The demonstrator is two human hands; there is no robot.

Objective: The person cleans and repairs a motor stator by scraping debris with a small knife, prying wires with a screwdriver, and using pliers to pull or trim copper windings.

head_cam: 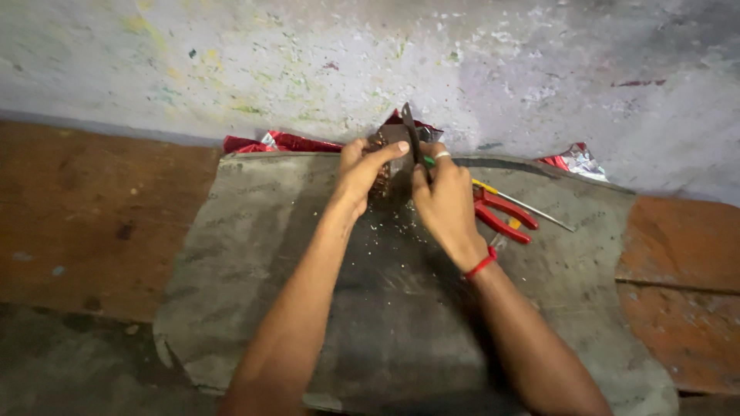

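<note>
My left hand (359, 173) grips a small round object wound with brownish copper wire (380, 179), held just above a grey mat (254, 254). My right hand (443, 199) holds a thin dark blade (411, 132) that points up and rests against the wound object. A ring sits on one finger of that hand, and a red thread is tied round the wrist. Both forearms reach in from the bottom edge. Much of the wound object is hidden behind my fingers.
Red-handled pliers (505, 216) and a thin metal rod (532, 209) lie on the mat right of my right hand. Red foil wrappers (281, 142) lie against the stained wall behind. Small bright scraps dot the mat. Brown floor (85, 208) surrounds it.
</note>
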